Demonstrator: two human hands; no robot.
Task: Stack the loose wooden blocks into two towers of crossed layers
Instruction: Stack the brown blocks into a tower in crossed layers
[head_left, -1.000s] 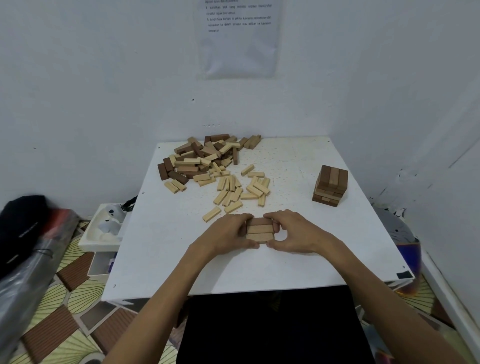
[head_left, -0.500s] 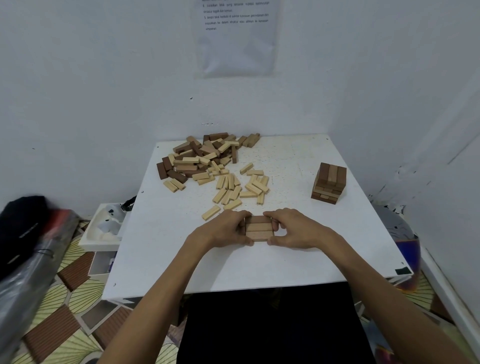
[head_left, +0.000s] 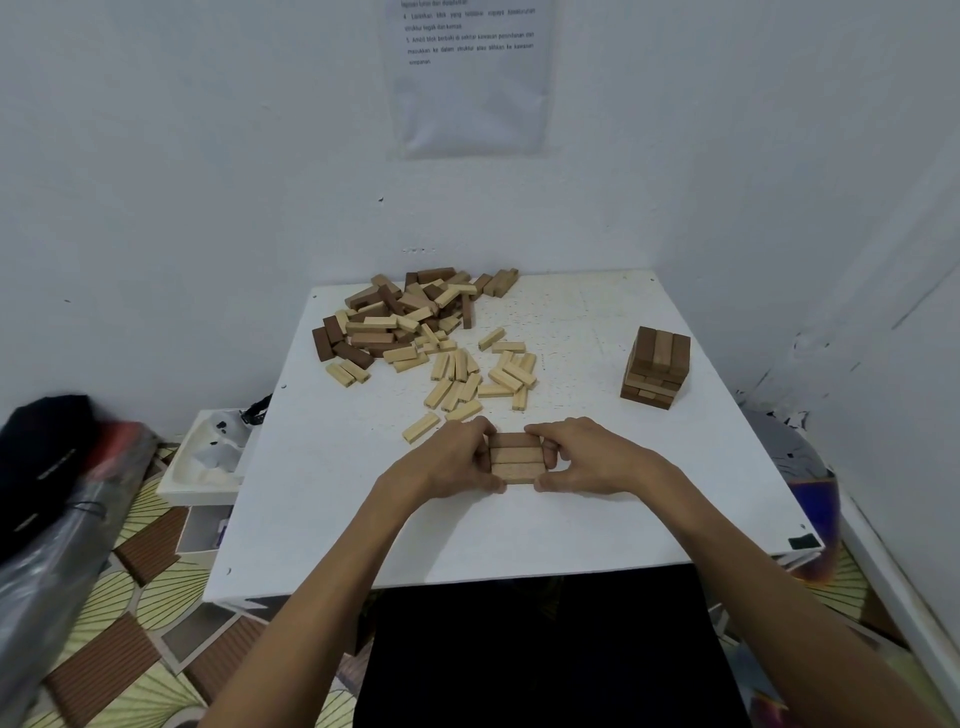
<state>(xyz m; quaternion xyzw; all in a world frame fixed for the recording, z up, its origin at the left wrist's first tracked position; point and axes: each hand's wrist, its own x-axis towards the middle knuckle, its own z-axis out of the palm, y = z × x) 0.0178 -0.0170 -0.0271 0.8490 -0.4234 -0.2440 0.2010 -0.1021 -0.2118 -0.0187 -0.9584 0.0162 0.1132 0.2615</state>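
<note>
On white table (head_left: 597, 519), three-block layer (head_left: 516, 457)

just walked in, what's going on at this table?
A person is stacking wooden blocks. The left hand and right hand grip the ends of a three-block layer near the front of the table, apparently squaring it. A short tower stands at the right; the loose pile lies back left.
</note>
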